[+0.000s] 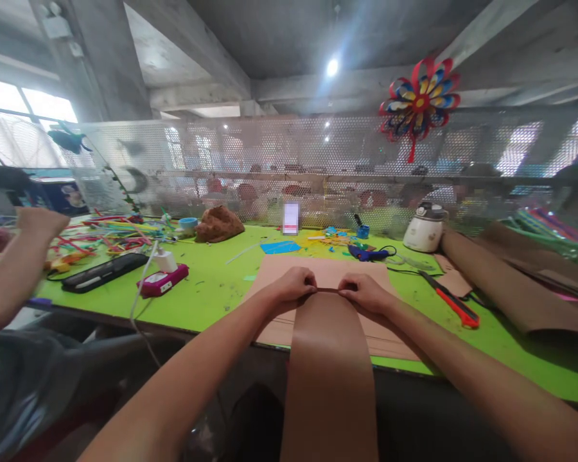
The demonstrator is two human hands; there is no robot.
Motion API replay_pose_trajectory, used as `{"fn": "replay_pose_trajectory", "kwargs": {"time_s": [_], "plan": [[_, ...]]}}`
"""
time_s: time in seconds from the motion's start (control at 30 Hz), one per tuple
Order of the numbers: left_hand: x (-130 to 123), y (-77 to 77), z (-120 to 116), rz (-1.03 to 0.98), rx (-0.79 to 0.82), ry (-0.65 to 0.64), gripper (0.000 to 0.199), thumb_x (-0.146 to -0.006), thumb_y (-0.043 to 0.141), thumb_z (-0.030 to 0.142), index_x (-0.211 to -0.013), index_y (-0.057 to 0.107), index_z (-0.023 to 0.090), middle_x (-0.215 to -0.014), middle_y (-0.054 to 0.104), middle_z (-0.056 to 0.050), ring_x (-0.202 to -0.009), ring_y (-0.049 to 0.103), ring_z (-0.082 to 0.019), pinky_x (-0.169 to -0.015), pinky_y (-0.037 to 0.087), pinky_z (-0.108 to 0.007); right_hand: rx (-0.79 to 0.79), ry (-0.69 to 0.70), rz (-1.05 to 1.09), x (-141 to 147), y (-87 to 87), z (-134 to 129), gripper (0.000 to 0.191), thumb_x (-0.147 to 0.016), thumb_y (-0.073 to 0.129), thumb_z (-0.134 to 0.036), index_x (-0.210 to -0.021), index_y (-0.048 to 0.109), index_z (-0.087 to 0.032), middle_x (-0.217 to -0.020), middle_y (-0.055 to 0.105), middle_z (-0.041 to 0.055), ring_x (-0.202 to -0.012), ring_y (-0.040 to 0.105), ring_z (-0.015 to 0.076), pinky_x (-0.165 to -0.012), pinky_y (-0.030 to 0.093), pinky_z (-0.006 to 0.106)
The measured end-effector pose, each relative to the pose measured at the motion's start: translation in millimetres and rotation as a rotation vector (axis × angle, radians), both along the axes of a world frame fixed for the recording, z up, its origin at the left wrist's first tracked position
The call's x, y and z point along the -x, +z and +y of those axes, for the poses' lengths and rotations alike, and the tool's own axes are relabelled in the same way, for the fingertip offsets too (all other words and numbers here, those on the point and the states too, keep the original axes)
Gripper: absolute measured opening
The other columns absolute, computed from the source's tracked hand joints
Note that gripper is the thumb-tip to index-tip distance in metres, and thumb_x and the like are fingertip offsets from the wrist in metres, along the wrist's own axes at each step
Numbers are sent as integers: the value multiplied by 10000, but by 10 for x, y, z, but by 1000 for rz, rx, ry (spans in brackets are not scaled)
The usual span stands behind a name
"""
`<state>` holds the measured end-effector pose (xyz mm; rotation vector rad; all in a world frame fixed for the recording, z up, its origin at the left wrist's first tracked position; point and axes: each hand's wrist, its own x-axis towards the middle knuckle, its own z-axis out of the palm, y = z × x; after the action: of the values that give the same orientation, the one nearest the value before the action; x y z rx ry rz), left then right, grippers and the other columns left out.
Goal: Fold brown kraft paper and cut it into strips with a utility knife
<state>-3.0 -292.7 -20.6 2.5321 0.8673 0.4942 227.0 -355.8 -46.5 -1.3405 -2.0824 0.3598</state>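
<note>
A long brown paper strip (333, 359) hangs over the table's front edge toward me. Its far end has a narrow folded edge. My left hand (296, 284) pinches the left corner of that edge, and my right hand (363, 290) pinches the right corner. Both hands rest over a flat light-brown sheet (327, 264) on the green table (212, 269). Between the hands the dark folded edge runs straight across.
An orange-red cutter (455, 307) and brown paper rolls (501, 276) lie right. Behind are a blue glue gun (367, 253), a phone (291, 219) and a white jug (424, 228). A power strip (162, 280) and another person's arm (17, 269) are left.
</note>
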Motion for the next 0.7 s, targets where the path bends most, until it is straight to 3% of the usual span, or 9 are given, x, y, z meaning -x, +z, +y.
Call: {"fn": "replay_pose_trajectory", "kwargs": {"time_s": [0.33, 0.7], "plan": [[175, 35, 34, 6, -67, 15, 129, -730, 604, 111, -792, 717, 114, -761, 690, -52, -725, 593, -150, -678, 421, -238, -134, 2, -119, -47, -37, -42, 107, -800, 540, -172, -738, 627, -166, -749, 621, 39, -701, 544, 155, -646, 418, 262], [198, 46, -2, 37, -142, 27, 189, -727, 574, 83, -838, 715, 143, -818, 686, -46, -769, 592, -158, -718, 435, -252, -325, 27, -432, 27, -2, -182, 134, -829, 511, -114, -720, 565, -171, -810, 546, 68, -770, 479, 183, -669, 353, 291]]}}
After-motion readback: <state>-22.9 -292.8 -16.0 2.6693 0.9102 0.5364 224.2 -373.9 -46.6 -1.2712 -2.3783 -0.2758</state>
